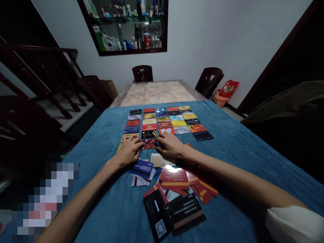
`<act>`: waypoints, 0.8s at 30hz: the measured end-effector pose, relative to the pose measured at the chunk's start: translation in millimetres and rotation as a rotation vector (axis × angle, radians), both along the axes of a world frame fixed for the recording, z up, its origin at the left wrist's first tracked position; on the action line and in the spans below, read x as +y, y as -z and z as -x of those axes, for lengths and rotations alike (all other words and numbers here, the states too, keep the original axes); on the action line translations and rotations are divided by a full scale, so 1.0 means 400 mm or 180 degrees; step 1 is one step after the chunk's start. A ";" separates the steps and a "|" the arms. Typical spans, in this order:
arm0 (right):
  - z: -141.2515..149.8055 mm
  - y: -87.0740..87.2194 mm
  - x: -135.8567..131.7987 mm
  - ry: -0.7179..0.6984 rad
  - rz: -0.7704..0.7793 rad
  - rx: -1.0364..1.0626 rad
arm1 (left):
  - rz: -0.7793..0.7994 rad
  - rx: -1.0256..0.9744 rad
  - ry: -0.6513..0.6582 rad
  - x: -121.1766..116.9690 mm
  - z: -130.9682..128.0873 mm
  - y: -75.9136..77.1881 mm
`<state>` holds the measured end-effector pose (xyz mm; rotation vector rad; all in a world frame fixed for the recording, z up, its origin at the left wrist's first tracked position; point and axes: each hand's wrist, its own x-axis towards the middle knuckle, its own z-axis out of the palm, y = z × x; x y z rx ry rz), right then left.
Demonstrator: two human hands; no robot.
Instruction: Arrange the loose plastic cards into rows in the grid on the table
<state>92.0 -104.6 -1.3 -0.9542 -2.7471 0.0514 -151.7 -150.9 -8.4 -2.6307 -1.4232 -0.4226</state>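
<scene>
A red patterned card (149, 144) lies at the near end of the second column of a card layout, between my two hands. My left hand (130, 148) has its fingertips on the card's left edge, over a yellow card (119, 147) that it partly hides. From the other side, my right hand (170, 145) bends its fingers onto the card's right edge. Just beyond is a black VIP card (149, 134). Closer to me lies a loose pile with a blue card (141, 168), cream cards (164, 160), red cards (175, 179) and black cards (186, 213).
Colourful cards form columns on a blue cloth (101, 148), with a dark card (203, 135) at the right column's near end. Beyond the cloth, the patterned tabletop (159, 91) continues towards the chairs (142, 73) and a wall cabinet (131, 33).
</scene>
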 end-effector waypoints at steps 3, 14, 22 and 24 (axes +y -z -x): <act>-0.017 -0.008 -0.007 0.0011 -0.0116 0.0079 | -0.0002 -0.0047 0.0008 -0.006 -0.002 -0.011; -0.033 -0.041 -0.075 -0.0239 -0.0412 0.0159 | -0.0107 -0.0094 0.0213 -0.042 -0.026 -0.066; -0.014 -0.058 -0.143 -0.0474 -0.0114 -0.0013 | 0.0296 0.0044 0.0473 -0.116 -0.041 -0.094; 0.000 -0.061 -0.164 -0.0517 -0.0022 -0.0177 | 0.0424 0.0049 0.0442 -0.135 -0.026 -0.102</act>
